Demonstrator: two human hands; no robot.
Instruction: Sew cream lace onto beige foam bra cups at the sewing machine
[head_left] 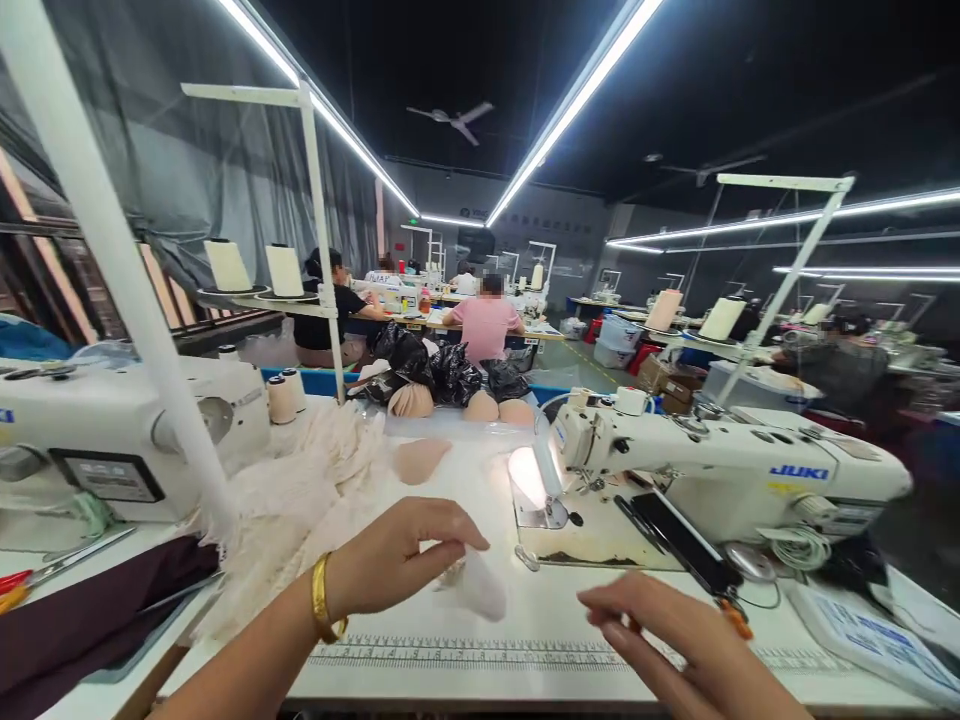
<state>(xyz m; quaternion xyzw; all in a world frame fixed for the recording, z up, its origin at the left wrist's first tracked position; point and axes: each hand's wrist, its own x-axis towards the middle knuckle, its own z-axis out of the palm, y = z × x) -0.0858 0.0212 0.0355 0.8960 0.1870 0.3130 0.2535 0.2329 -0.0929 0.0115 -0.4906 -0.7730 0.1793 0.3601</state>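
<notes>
My left hand (409, 555), with a gold bangle (321, 598) on its wrist, is over the middle of the white table. Its thumb and fingers come together on a thin, pale piece of cloth (484, 588) that hangs below the fingertips. At the lower right, my right hand (667, 630) hovers above the table with fingers stretched out and slightly apart, nothing visible in them. Beyond my left hand lies a beige, rounded fabric piece (421, 460). The white sewing machine (720, 455) stands to the right, its lamp lit beside the needle area.
Crumpled cream lace fabric (300, 500) is heaped on the left. A printed ruler (465, 655) runs along the front edge. A dark phone-like device (686, 545) lies below the machine. Beige cups (480, 406) and black bags (450, 370) sit at the back. Scissors (75, 555) lie far left.
</notes>
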